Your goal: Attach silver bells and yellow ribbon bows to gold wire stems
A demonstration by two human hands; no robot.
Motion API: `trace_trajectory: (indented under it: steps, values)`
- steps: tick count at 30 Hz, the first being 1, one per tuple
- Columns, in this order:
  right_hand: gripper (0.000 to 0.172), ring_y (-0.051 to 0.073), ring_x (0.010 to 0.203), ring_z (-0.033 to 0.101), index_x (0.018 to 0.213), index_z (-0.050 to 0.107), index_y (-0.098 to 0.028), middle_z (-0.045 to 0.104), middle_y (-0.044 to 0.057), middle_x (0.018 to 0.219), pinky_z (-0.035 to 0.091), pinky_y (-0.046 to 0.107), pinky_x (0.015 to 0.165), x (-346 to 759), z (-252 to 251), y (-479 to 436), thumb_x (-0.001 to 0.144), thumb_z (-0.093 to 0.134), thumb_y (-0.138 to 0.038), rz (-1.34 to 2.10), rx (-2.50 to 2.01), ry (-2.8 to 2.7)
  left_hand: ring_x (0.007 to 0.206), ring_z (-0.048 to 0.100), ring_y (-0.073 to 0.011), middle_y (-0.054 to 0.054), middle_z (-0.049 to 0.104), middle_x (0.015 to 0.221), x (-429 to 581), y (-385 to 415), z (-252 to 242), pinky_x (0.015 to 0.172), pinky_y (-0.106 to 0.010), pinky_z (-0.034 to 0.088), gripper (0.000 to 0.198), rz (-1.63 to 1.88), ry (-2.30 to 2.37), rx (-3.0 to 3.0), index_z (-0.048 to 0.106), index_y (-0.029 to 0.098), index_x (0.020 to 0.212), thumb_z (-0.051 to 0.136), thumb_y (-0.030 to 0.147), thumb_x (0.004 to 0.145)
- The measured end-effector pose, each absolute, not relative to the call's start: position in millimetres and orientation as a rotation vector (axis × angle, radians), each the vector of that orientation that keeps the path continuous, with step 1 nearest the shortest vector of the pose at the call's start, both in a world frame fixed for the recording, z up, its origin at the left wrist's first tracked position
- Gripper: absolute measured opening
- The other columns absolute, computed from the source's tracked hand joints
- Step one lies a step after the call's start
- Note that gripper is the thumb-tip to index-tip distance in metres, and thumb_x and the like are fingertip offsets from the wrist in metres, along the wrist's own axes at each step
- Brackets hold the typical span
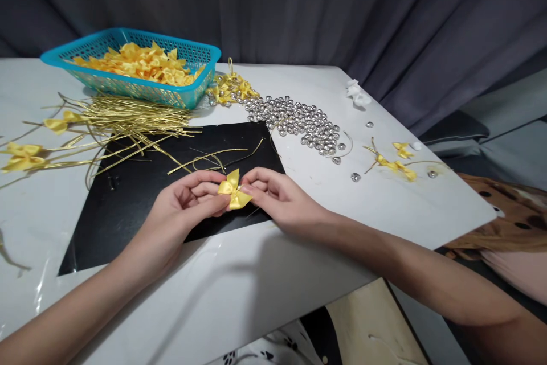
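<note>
A small yellow ribbon bow (pixel 233 189) is pinched between both my hands over the near edge of a black mat (pixel 128 200). My left hand (pixel 186 205) holds its left side with curled fingers. My right hand (pixel 277 194) grips its right side, fingers pressed together. A few loose gold wire ties (pixel 213 157) lie on the mat just beyond my fingers.
A teal basket (pixel 200 77) of yellow bows stands at the back left, with a heap of gold wire ties (pixel 128 117) in front. Silver beads (pixel 303 123) are piled mid-table. Finished bows (pixel 395 163) lie at right and more bows (pixel 21 157) at far left. The table edge runs close on the right.
</note>
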State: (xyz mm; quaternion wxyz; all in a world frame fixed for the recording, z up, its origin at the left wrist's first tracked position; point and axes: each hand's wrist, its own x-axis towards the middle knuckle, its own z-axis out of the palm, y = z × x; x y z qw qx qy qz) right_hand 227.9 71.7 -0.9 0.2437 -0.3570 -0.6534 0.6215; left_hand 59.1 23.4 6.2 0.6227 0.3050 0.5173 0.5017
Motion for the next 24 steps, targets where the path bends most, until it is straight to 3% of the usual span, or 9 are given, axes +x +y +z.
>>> trace_trajectory:
  steps: [5, 11, 17, 24]
  values:
    - [0.015, 0.009, 0.057, 0.041, 0.090, 0.049, -0.018, 0.047, -0.003, 0.067, 0.031, 0.022, 0.054, 228.5, 1.2, 69.3, 0.088, 0.051, -0.033, 1.634, -0.943, -1.824, 0.067, 0.067, -0.0090, 0.003, 0.072, 0.071, 60.6, 22.1, 6.6, 0.062, -0.012, 0.053, 0.028, 1.109, 1.166, 0.762, 0.066, 0.021, 0.089, 0.080, 0.026, 0.066]
    - [0.015, 0.008, 0.057, 0.037, 0.087, 0.048, -0.018, 0.042, -0.005, 0.065, 0.030, 0.022, 0.053, 227.0, 2.6, 70.8, 0.088, 0.049, -0.033, 1.714, -0.995, -1.776, 0.065, 0.067, -0.0088, 0.002, 0.073, 0.072, 60.1, 23.4, 4.4, 0.063, -0.013, 0.052, 0.029, 1.139, 1.215, 0.731, 0.068, 0.020, 0.086, 0.083, 0.019, 0.061]
    - [0.015, 0.008, 0.057, 0.040, 0.089, 0.049, -0.018, 0.045, -0.004, 0.066, 0.031, 0.022, 0.054, 228.4, -0.4, 71.5, 0.089, 0.049, -0.033, 1.635, -0.965, -1.806, 0.070, 0.065, -0.0106, 0.000, 0.071, 0.074, 59.2, 21.2, 7.2, 0.058, -0.012, 0.050, 0.013, 1.028, 1.243, 0.918, 0.070, 0.021, 0.078, 0.077, 0.028, 0.069]
    - [0.016, 0.007, 0.054, 0.036, 0.091, 0.049, -0.018, 0.043, -0.005, 0.064, 0.028, 0.023, 0.051, 229.5, -5.3, 69.9, 0.091, 0.048, -0.034, 1.582, -0.944, -1.877, 0.060, 0.064, -0.0093, 0.003, 0.070, 0.068, 61.0, 19.5, 1.7, 0.054, -0.013, 0.049, 0.023, 1.101, 1.273, 0.895, 0.064, 0.021, 0.076, 0.081, 0.029, 0.064]
